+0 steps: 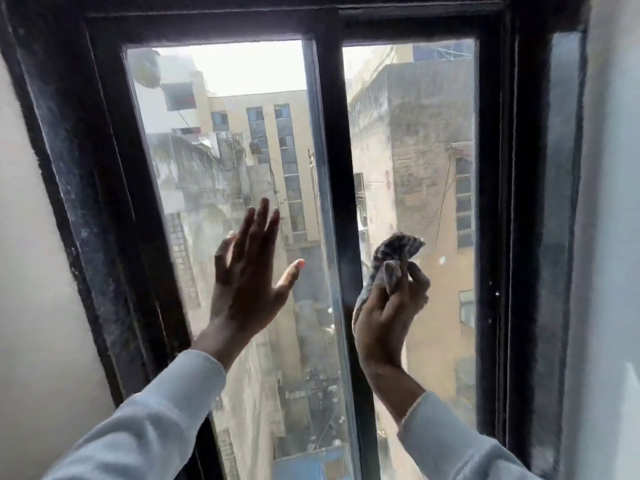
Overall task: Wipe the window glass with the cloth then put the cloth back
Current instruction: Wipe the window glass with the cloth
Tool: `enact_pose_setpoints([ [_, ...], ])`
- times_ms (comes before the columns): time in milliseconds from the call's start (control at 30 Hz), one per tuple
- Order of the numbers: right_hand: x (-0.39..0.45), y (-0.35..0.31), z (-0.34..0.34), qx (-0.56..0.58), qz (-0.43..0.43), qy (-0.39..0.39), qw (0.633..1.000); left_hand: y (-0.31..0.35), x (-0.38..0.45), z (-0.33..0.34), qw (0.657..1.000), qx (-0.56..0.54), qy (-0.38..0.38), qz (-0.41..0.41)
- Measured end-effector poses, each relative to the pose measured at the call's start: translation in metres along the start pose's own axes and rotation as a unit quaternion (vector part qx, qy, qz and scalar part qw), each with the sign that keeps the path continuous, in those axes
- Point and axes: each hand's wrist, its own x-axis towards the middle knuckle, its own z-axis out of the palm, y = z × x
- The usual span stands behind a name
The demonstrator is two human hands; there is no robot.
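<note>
A two-pane window with a black frame (104, 188) fills the view. The left glass pane (221, 140) and the right glass pane (415, 150) look dusty and streaked. My left hand (247, 275) is raised flat, fingers spread, palm toward the lower part of the left pane. My right hand (388, 313) holds a bunched grey striped cloth (394, 251) in its fingers, in front of the lower right pane beside the black centre bar (332, 168). Whether the cloth touches the glass is unclear.
Pale walls (31, 271) flank the window on the left and right. The deep black frame on the right side (530, 202) juts inward. Through the glass stand beige buildings and a street far below.
</note>
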Motion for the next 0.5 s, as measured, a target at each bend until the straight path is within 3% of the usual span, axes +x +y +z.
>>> enact_pose_setpoints([
  [67,0.032,0.034,-0.018,0.054,0.106,0.019,0.993,0.044,0.025,0.01,0.996,0.003,-0.019,0.089],
  [133,0.057,0.069,-0.026,0.046,0.118,-0.025,0.992,0.071,0.047,0.017,0.988,0.033,-0.067,0.134],
  [200,0.066,0.109,-0.031,-0.071,-0.034,-0.154,0.985,0.079,0.058,0.024,0.979,0.079,-0.124,0.141],
  [267,0.058,0.142,-0.032,-0.24,-0.216,-0.314,0.893,0.081,0.059,0.03,0.975,0.103,-0.141,0.135],
  [333,0.064,0.155,-0.026,-0.287,-0.368,-0.358,0.809,0.084,0.058,0.038,0.974,0.122,-0.14,0.131],
  [400,0.096,0.148,-0.013,-0.281,-0.459,-0.34,0.771,0.087,0.059,0.043,0.971,0.15,-0.145,0.119],
  [433,0.113,0.151,-0.008,-0.27,-0.444,-0.312,0.795,0.088,0.059,0.046,0.969,0.163,-0.144,0.117],
  [500,0.122,0.156,-0.014,-0.246,-0.257,-0.201,0.913,0.088,0.06,0.048,0.967,0.176,-0.146,0.114],
])
